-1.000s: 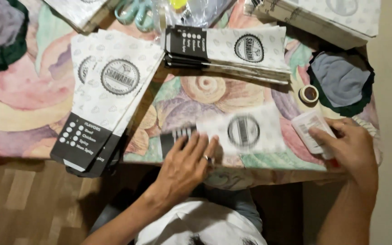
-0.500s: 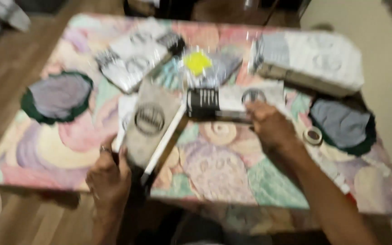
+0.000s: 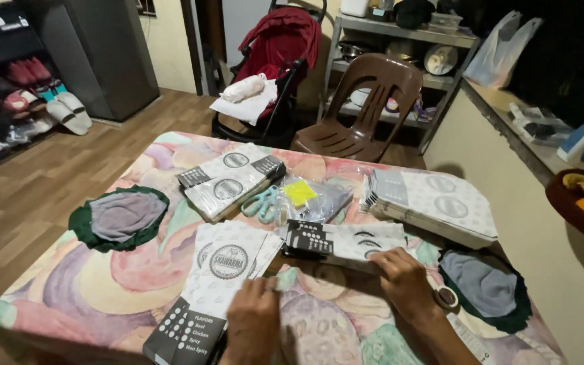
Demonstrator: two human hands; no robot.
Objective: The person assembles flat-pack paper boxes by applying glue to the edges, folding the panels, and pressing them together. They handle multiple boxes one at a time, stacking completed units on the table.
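Note:
My left hand [image 3: 254,318] lies at the near right edge of a pile of white paper bags with black printed ends [image 3: 228,267], fingers curled against it; a grip is not clear. Fingers spread, my right hand [image 3: 403,280] rests flat on the near edge of a second, crosswise stack of the same bags [image 3: 343,242]. Both piles sit on a table with a pastel swirl cloth [image 3: 136,270].
A third bag stack [image 3: 231,179] and a large stack [image 3: 434,203] lie farther back. Teal scissors [image 3: 261,203], a clear packet with a yellow item [image 3: 309,196], two grey-green round mats [image 3: 123,216] [image 3: 484,284] and a tape roll [image 3: 446,296] share the table. A brown chair [image 3: 366,101] and red stroller [image 3: 275,54] stand behind.
The view has tilted up, showing the room. My left hand has shifted right along the left pile. My right hand stays on the middle stack.

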